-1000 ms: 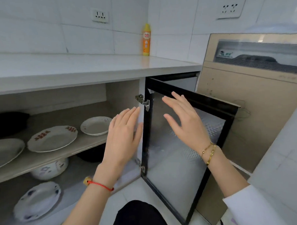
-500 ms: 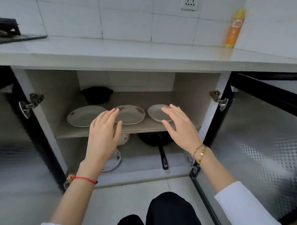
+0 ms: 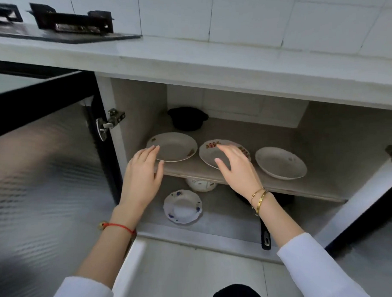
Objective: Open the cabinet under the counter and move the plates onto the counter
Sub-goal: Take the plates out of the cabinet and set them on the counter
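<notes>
Domestic kitchen. White wall tiles (image 3: 241,15) are running behind a pale counter (image 3: 187,59); a black gas hob (image 3: 70,26) is sitting at its far left. Under-counter cabinet (image 3: 140,114) is standing open, its shelf (image 3: 314,184) carrying crockery: plates (image 3: 175,147), a dark pot (image 3: 187,118), and a pan handle (image 3: 265,237) lying below.

Three plates sit on the upper shelf: a plain plate (image 3: 175,146) at 10 o'clock, a red-patterned plate (image 3: 209,152) at centre, a white plate (image 3: 280,163) at 3 o'clock. One blue-flowered plate (image 3: 182,206) lies below at 6 o'clock. One black pot (image 3: 187,118) stands at 12 o'clock.
</notes>
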The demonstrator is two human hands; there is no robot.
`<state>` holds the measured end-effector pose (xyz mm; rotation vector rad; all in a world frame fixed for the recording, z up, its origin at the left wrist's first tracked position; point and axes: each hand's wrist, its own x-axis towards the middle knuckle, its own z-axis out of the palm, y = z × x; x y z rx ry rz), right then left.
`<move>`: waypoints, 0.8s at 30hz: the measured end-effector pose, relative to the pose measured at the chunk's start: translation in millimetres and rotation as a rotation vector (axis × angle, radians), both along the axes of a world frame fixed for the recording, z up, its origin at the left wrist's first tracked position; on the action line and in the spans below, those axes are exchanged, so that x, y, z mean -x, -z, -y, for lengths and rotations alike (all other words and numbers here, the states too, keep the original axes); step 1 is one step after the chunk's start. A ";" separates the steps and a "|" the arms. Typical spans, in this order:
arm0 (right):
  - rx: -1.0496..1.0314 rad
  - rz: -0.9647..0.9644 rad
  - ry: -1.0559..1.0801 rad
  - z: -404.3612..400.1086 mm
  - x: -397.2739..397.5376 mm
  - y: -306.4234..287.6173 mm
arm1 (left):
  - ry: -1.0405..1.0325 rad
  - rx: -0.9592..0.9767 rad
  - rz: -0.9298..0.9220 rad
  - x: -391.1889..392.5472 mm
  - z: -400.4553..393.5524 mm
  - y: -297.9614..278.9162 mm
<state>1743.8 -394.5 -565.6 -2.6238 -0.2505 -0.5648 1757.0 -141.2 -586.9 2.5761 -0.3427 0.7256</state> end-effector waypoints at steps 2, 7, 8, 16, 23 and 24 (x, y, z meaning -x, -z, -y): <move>-0.007 -0.047 0.013 -7.0 -22.3 6.8 | -0.017 0.003 -0.018 -16.1 -0.6 4.7; -0.016 -0.149 0.042 -22.6 -74.8 33.1 | -0.060 -0.011 -0.113 -58.3 -0.7 18.3; -0.022 -0.167 0.036 -23.7 -84.7 38.6 | -0.073 -0.014 -0.140 -66.5 -1.1 21.0; 0.106 -0.238 0.028 -24.7 -174.3 63.7 | -0.171 0.022 -0.372 -121.1 -5.4 41.0; 0.324 -0.309 0.077 -24.0 -225.5 75.0 | -0.242 0.041 -0.508 -152.6 -7.1 59.9; 0.339 -0.324 0.088 -23.6 -229.4 77.2 | -0.241 0.048 -0.516 -155.4 -7.2 61.9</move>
